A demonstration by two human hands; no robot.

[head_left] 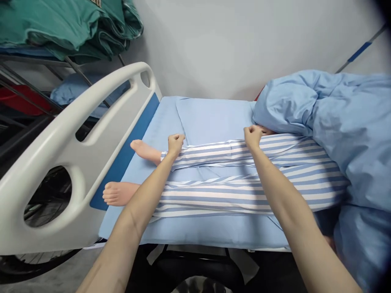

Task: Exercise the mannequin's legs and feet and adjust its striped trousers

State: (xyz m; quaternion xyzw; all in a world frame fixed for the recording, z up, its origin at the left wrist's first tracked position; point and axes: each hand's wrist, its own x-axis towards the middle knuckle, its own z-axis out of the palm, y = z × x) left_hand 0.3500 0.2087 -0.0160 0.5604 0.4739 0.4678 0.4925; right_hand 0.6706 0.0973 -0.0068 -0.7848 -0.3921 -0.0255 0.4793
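Note:
Blue-and-white striped trousers (214, 198) clothe the legs of a manikin lying on the bed, its bare feet (117, 193) pointing left. My left hand (176, 144) is closed at the far trouser leg, close to the ankle cuff. Farther up that same leg, my right hand (253, 136) is closed at the cloth's far edge, fingers pinched together. The fabric runs fairly straight between both hands. Just beside my right hand, part of the manikin's hand (266, 130) shows under a blue quilt (345, 110). My fingertips are partly hidden.
A light blue sheet (214, 116) covers the bed. The white footboard (100, 89) rises at left. Behind it stands a metal rack with green cloth (67, 24); a wheel (39, 260) shows below. A black chair (195, 264) is at the near bedside, and a wall runs behind.

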